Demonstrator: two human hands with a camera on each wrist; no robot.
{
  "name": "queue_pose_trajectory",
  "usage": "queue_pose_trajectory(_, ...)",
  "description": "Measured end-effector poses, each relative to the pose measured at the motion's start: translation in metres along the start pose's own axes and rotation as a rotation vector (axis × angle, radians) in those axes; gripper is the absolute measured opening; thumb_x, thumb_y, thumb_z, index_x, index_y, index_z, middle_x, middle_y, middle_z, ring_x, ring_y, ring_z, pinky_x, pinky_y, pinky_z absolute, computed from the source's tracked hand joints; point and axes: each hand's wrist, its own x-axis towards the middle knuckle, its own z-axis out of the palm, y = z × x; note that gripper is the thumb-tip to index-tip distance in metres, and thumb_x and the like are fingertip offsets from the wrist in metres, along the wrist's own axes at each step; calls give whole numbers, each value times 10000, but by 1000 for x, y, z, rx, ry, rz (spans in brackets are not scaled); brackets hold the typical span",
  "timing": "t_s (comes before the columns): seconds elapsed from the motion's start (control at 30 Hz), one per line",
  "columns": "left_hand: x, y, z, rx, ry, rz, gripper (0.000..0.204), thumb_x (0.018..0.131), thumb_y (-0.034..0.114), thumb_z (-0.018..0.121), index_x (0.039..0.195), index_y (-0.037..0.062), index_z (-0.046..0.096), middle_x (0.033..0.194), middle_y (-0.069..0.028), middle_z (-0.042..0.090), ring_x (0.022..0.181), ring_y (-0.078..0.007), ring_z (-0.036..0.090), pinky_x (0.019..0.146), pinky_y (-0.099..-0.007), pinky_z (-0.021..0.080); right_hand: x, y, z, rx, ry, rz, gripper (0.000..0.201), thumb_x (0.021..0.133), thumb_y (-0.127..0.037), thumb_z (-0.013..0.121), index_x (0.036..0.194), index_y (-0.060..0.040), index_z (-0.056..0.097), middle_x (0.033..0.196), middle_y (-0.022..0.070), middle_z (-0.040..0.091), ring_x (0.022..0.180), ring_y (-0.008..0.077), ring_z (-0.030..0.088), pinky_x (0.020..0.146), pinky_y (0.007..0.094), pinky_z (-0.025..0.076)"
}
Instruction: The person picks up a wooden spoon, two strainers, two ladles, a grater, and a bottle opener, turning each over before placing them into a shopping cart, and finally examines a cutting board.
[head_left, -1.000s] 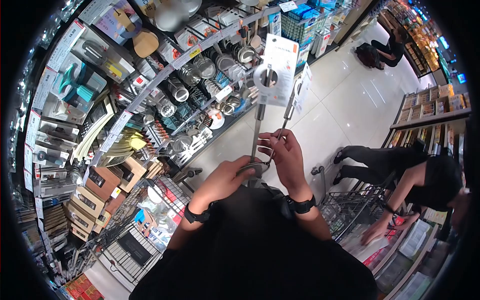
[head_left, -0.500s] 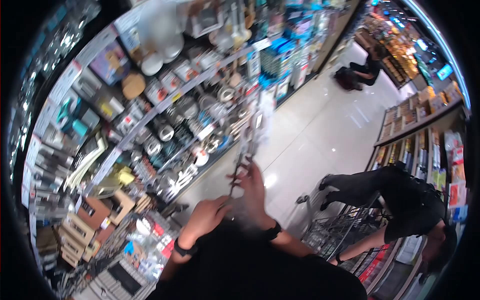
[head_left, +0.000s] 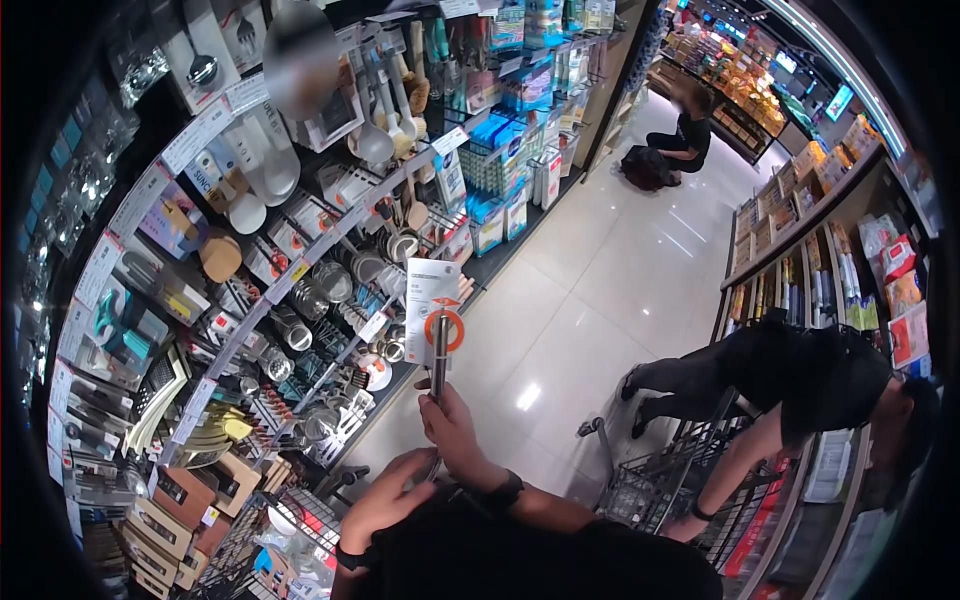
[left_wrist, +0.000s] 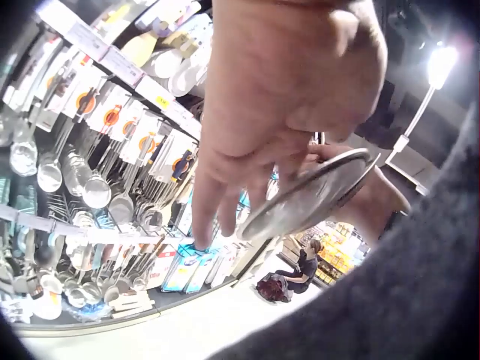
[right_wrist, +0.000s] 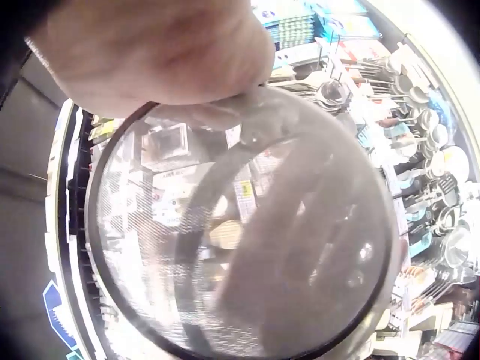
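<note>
We hold a mesh skimmer [head_left: 437,370] upright in front of the utensil shelves [head_left: 300,290], its white label card [head_left: 430,310] at the top. Our right hand [head_left: 452,430] has its fingers wrapped round the metal handle — the grip is firm. Our left hand [head_left: 385,508] sits lower, fingers [left_wrist: 217,202] fairly straight and resting against the rim of the round mesh head [left_wrist: 311,196]. From the right wrist view the mesh head [right_wrist: 240,232] fills the picture — shelf goods show blurred through it. A person in black [head_left: 800,390] bends over a wire trolley [head_left: 660,480] on our right.
</note>
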Motion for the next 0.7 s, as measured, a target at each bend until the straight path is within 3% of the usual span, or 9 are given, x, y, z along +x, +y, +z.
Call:
queue_pose_trajectory(0.07, -1, -16, 5, -132, 35, -74, 523, 969, 293, 574, 1382, -9, 465, 1334, -189, 552, 1225, -312, 548, 1023, -360, 418, -1, -10, -5, 105, -8, 41, 272, 999, -139, 474, 1242, -17, 481, 688, -23, 433, 536, 45, 401, 474, 217, 317)
queue_pose_trajectory(0.13, -1, -19, 9, -172, 204, -461, 510, 986, 318, 536, 1393, 20, 458, 1277, -218, 567, 1154, -290, 585, 893, -350, 502, 0, -18, -10, 264, -46, 31, 304, 1018, -178, 417, 1274, -24, 473, 721, -7, 471, 543, 58, 423, 492, 215, 337)
queue_pose_trajectory(0.17, -3, -36, 11, -287, 180, -561, 470, 991, 262, 550, 1377, 7, 472, 1205, -162, 622, 1078, -220, 613, 829, -314, 523, -1, -22, -10, 267, -44, 31, 304, 1018, -178, 417, 1274, -24, 473, 721, -7, 471, 543, 58, 423, 492, 215, 337)
queue_pose_trajectory(0.27, 0, -46, 19, -752, 177, -566, 416, 970, 162, 586, 1338, -16, 510, 1117, -96, 659, 988, -160, 631, 808, -293, 518, -4, -27, -14, 238, -50, 42, 338, 1025, -199, 392, 1298, -13, 461, 783, 20, 523, 581, 75, 462, 539, 212, 369)
queue_pose_trajectory(0.37, 6, -40, 20, -954, 215, -577, 354, 938, 83, 614, 1268, -33, 557, 1053, -53, 667, 911, -126, 630, 794, -264, 503, -3, -22, -23, 290, -109, -17, 355, 1029, -212, 391, 1300, 8, 455, 853, 45, 565, 676, 98, 517, 629, 227, 410)
queue_pose_trajectory(0.53, 18, -47, 30, -844, 413, -511, 250, 921, 71, 633, 1154, -17, 609, 1002, -34, 670, 855, -86, 610, 784, -244, 486, 10, -4, -44, 193, -111, -55, 368, 1036, -236, 388, 1276, 34, 460, 907, 61, 587, 824, 125, 555, 793, 276, 436)
queue_pose_trajectory(0.6, 24, -38, 35, -874, 613, -504, 211, 922, 77, 636, 1116, -7, 628, 989, -33, 670, 870, -83, 608, 794, -246, 481, 12, -8, -47, 242, -97, 21, 321, 1021, -208, 432, 1239, 24, 484, 904, 59, 586, 844, 139, 562, 835, 291, 439)
queue_pose_trajectory(0.67, 25, -43, 40, -862, 657, -516, 194, 929, 88, 630, 1101, -2, 630, 980, -28, 668, 875, -88, 606, 799, -243, 475, 17, 5, -51, 428, -109, 132, 262, 1013, -169, 481, 1191, 16, 534, 943, 63, 619, 892, 137, 584, 867, 304, 452)
queue_pose_trajectory(0.7, 25, -43, 41, -854, 666, -543, 193, 933, 89, 623, 1103, -2, 626, 983, -29, 667, 879, -91, 605, 805, -243, 471, 18, 7, -56, 521, -126, 167, 221, 1006, -114, 475, 1170, 25, 525, 985, 113, 636, 967, 199, 613, 934, 359, 462)
